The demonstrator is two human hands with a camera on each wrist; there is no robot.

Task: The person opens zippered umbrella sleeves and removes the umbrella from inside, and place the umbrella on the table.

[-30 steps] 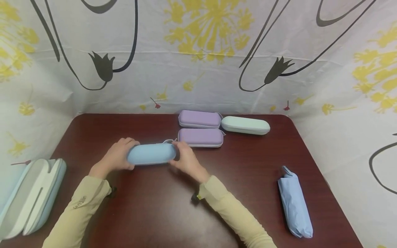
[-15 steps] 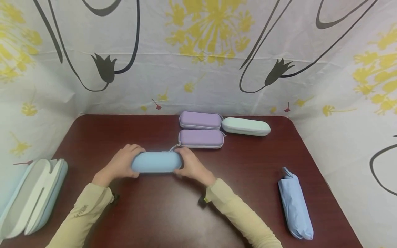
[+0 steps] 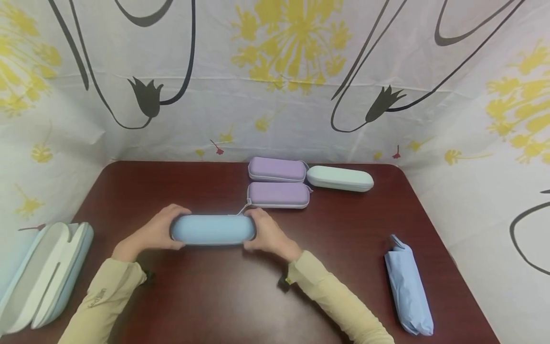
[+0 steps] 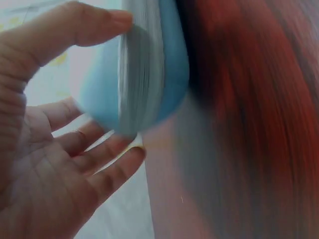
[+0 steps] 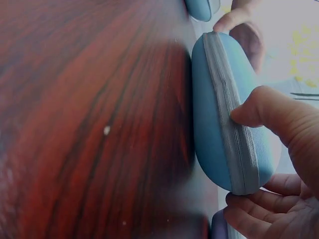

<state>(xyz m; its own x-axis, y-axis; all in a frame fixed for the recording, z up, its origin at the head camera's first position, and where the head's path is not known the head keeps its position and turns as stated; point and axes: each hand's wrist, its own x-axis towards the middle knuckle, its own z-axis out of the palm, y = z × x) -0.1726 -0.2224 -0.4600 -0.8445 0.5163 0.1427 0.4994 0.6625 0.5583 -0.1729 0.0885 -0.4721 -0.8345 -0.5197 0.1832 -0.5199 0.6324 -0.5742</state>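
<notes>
A light blue zippered hard case (image 3: pixel 213 230) lies crosswise over the left half of the table, gripped at both ends. My left hand (image 3: pixel 156 231) holds its left end. In the left wrist view that thumb (image 4: pixel 97 25) rests by the grey zipper band, with the fingers spread behind the rounded end. At the other end, my right hand (image 3: pixel 270 235) pinches the case, its thumb (image 5: pixel 251 110) against the zipper side in the right wrist view. A thin strap (image 3: pixel 244 208) runs from the case's back edge toward the nearer purple case (image 3: pixel 278 194).
Another purple case (image 3: pixel 277 169) and a mint green case (image 3: pixel 340 178) sit at the table's back edge. An opened pale blue case (image 3: pixel 47 274) stands at the left edge. Toward the right lies a light blue fabric bundle (image 3: pixel 409 289) with a loop. Patterned cloth surrounds the table.
Both hands have brought the blue case nearer to me, slightly right at first. Since half a second ago, the left hand has shifted left and more of the case shows between the hands.
</notes>
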